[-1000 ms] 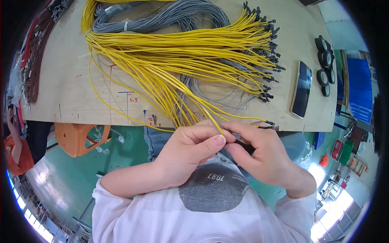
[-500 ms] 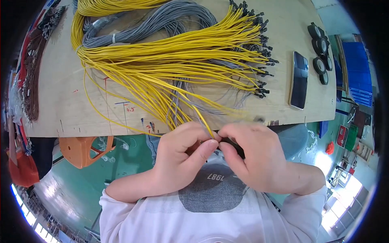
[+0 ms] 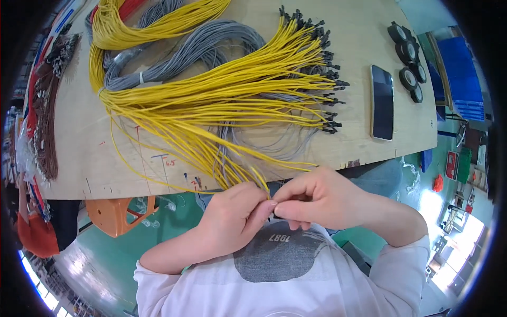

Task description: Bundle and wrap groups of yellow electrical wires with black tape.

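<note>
Close to my body, just off the table's front edge, my two hands meet fingertip to fingertip. My left hand [image 3: 232, 215] is closed, pinching yellow wires [image 3: 260, 179] that come down from the bundle. Beside it, the thumb and forefinger of my right hand [image 3: 325, 199] press together at the wire ends; a small dark thing shows under them, mostly hidden. The large bundle of yellow wires [image 3: 174, 95] lies across the table, with black connectors [image 3: 330, 84] at its right ends. Grey wires [image 3: 198, 50] are looped behind it, tied with a white band.
On the right of the wooden table [image 3: 359, 31] lie a phone [image 3: 382, 103] and several rolls of black tape [image 3: 407, 52]. Brown wires [image 3: 47, 113] hang along the left edge. Below the table's front stands an orange stool [image 3: 113, 214].
Both hands have come slightly lower in the picture. My right hand has turned, its fingers now flatter beside the left thumb. The table view has shifted a little to the left.
</note>
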Tool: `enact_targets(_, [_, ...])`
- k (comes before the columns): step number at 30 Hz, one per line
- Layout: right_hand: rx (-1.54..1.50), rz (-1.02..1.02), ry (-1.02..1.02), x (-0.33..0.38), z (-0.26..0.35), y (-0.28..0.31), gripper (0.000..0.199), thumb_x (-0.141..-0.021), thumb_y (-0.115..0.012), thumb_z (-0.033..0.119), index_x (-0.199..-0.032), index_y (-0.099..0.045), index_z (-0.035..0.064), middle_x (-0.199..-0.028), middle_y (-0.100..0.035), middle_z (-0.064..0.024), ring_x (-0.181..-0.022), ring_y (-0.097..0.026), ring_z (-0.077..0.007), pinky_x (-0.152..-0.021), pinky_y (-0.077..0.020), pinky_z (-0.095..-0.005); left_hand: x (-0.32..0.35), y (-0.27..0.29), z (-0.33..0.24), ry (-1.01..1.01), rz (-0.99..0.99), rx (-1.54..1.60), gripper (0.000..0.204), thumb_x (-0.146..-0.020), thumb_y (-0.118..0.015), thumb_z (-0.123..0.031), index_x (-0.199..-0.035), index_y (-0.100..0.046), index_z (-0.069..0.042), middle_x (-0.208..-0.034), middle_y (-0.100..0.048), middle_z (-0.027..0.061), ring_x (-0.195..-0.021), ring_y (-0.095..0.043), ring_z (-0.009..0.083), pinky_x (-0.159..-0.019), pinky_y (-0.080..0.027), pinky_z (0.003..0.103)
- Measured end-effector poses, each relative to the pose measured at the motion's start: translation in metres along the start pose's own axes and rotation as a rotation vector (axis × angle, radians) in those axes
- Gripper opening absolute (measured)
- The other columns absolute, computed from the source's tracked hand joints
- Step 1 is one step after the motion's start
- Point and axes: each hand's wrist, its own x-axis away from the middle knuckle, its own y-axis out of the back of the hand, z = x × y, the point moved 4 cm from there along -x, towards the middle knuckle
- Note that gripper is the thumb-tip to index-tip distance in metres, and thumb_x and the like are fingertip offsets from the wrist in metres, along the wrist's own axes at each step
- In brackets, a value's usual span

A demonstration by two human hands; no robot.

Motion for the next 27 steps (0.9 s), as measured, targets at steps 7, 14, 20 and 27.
enact_targets(7, [-0.1, 0.216, 0.069, -0.007, -0.002, -0.002, 0.013, -0.082, -0.061, 0.013, -0.087, -0.061, 0.0013, -0.064, -0.057, -0.0005, -0.055, -0.052, -0.0047, -0.049, -0.0406, -0.0184, 0.006, -0.006, 0.015, 0.527, 0.265, 0.639, 0.022, -0.083, -0.058, -0.017, -0.067, -0.053, -0.003, -0.057, -0.05, -0.0005, -0.05, -0.044, 0.0063, -0.045, -0.033, 0.021])
enact_targets(14, [-0.091, 0.103, -0.022, 0.022, -0.016, 0.008, 0.013, -0.083, -0.059, 0.015, -0.083, -0.062, 0.0017, -0.061, -0.055, 0.0007, -0.054, -0.049, -0.0034, -0.049, -0.0383, -0.018, 0.024, -0.029, 0.013, 0.777, 0.182, 1.174, 0.019, -0.085, -0.057, -0.017, -0.07, -0.056, -0.006, -0.06, -0.049, -0.0036, -0.05, -0.035, 0.0013, -0.044, -0.026, 0.018])
enact_targets(20, [-0.167, 0.131, -0.031, 0.026, -0.03, 0.013, 0.011, -0.081, -0.059, 0.01, -0.082, -0.063, -0.0001, -0.061, -0.055, -0.0002, -0.054, -0.049, -0.0041, -0.048, -0.0385, -0.0181, 0.033, -0.026, 0.01, 0.854, 0.129, 1.163, 0.015, -0.08, -0.06, -0.007, -0.067, -0.052, -0.005, -0.062, -0.048, -0.0003, -0.051, -0.038, 0.0065, -0.046, -0.028, 0.021])
enact_targets(27, [0.515, -0.227, 0.857, 0.049, 0.008, 0.017, 0.014, -0.071, -0.065, 0.007, -0.084, -0.062, 0.0052, -0.067, -0.057, -0.0047, -0.061, -0.053, -0.0182, -0.065, -0.0405, -0.0317, 0.037, 0.008, 0.01, 0.603, -0.102, 0.936, 0.018, -0.086, -0.056, -0.017, -0.076, -0.057, -0.002, -0.065, -0.053, -0.0005, -0.055, -0.042, 0.0043, -0.049, -0.032, 0.019])
